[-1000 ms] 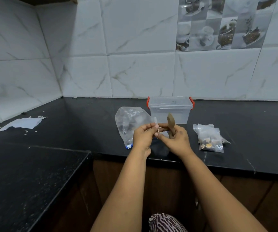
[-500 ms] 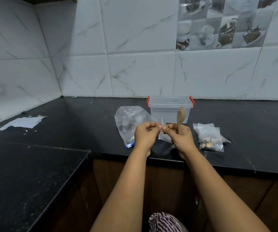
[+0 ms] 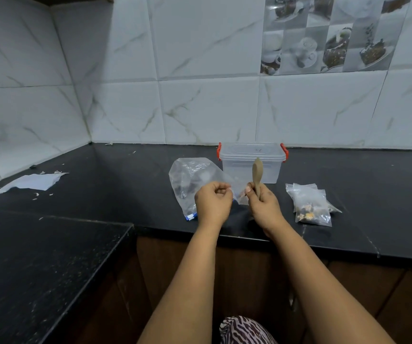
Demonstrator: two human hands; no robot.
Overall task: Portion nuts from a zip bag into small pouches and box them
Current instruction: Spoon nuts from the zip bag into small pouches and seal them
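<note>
Gleaming black countertop (image 3: pixel 373 184), marbled wall tiles (image 3: pixel 212 108)

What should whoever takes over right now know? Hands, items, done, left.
Left hand: pinches one edge of a small clear pouch.
Right hand: pinches the pouch's other edge and grips a wooden spoon, bowl up.
Zip bag with nuts lies on the counter, left of the lidded box.
Done: filled pouches lie right of the hands.
Left: fill this pouch, box all pouches.
</note>
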